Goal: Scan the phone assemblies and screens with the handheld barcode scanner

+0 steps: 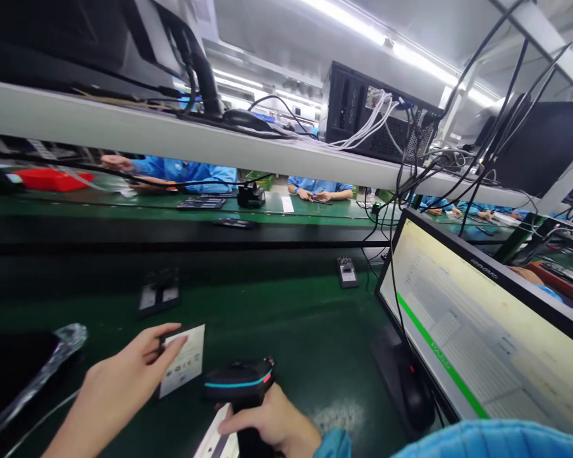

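My left hand (pixel 124 375) is closed on a flat, white-faced piece with small printed symbols (pixel 186 361), pinched between thumb and fingers. Whether it is a label or a battery I cannot tell. Wrapped around the handle of a black barcode scanner (pixel 239 381) is my right hand (pixel 279 416). The scanner has a blue stripe and a red patch, and its head lies just right of the printed piece. Under my right thumb sits a white object with a dark strip (pixel 218 439), partly cut off by the bottom edge.
A Lenovo monitor (pixel 458 318) showing a green PASS bar stands at right, a black mouse (pixel 413 394) before it. Phone-like devices (pixel 347 272) lie on the green bench (pixel 286 318). Cables hang from the shelf (pixel 267 146). Beyond it, people in blue sleeves (pixel 186 172) work.
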`<state>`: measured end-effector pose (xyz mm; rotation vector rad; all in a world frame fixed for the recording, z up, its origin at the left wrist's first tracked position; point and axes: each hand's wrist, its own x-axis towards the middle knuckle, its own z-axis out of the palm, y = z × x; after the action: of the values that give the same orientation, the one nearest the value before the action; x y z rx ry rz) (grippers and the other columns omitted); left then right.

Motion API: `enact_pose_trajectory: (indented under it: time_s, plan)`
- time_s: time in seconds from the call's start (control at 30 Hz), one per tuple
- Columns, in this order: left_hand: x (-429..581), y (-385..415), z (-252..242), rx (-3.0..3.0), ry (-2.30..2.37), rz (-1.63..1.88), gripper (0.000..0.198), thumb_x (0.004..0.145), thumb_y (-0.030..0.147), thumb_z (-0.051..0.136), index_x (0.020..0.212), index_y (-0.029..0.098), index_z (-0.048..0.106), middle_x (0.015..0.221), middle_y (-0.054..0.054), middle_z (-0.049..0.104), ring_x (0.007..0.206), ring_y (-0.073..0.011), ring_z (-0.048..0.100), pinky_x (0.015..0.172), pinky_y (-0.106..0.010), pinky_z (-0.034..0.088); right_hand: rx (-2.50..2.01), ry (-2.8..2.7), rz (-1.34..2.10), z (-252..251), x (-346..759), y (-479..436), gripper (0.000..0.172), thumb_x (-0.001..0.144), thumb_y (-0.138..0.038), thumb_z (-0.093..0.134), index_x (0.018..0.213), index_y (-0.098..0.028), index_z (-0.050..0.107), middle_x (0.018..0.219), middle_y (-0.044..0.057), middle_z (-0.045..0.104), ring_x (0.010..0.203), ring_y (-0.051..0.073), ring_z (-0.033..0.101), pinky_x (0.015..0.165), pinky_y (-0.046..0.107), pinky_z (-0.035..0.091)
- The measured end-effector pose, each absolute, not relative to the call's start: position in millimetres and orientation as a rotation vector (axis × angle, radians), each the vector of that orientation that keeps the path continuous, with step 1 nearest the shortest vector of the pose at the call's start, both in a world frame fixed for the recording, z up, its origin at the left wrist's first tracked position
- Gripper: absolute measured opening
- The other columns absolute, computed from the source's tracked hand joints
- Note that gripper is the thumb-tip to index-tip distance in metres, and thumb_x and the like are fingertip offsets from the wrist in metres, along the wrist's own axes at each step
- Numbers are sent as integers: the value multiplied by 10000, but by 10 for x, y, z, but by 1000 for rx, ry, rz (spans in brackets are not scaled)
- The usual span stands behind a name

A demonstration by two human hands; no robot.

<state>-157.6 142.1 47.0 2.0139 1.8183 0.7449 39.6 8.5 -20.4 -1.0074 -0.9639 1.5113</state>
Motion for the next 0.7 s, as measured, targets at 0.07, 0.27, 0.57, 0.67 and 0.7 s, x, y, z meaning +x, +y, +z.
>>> enact_pose_trajectory:
  time_s: [0.07,0.27,0.57,0.67,0.7]
  plan:
    - [-1627,1404,486,1977,1749,816,354,848,583,401,1069,352,553,735,152,727,940,-205,704,800,-295,490,-1020,-898,1506,-185,429,94,351,448,-315,845,767,-442,774,739,-188,762,933,277,726,946,492,485]
    - [-1513,893,172,1675,1144,578,442,810,598,583,1115,280,616,813,64,745,739,-182,679,693,-277,528,-948,-719,1488,-90,697,214,409,535,-300,813,939,-247,781,936,-44,802,1026,270,685,1037,434,445]
    - [-1233,569,-53,1865,903,809,205,840,276,656,1027,223,722,1109,-82,585,1126,-237,567,1040,-391,447,-984,-628,1562,-161,786,349,433,642,-332,843,1042,-197,750,1246,80,730,1193,276,629,1119,421,416]
    - [-1230,544,-82,1891,906,875,186,839,254,663,1016,225,714,1165,-91,567,1266,-270,487,1133,-446,361,-1000,-628,1556,-149,792,333,456,628,-335,847,1051,-197,746,1217,80,746,1189,282,635,1110,428,428]
    - [-1225,531,-96,1889,905,889,178,841,247,658,1010,224,708,1171,-93,566,1290,-275,471,1139,-454,355,-1004,-627,1551,-143,793,325,465,625,-330,848,1058,-197,744,1202,79,752,1188,283,637,1110,428,430]
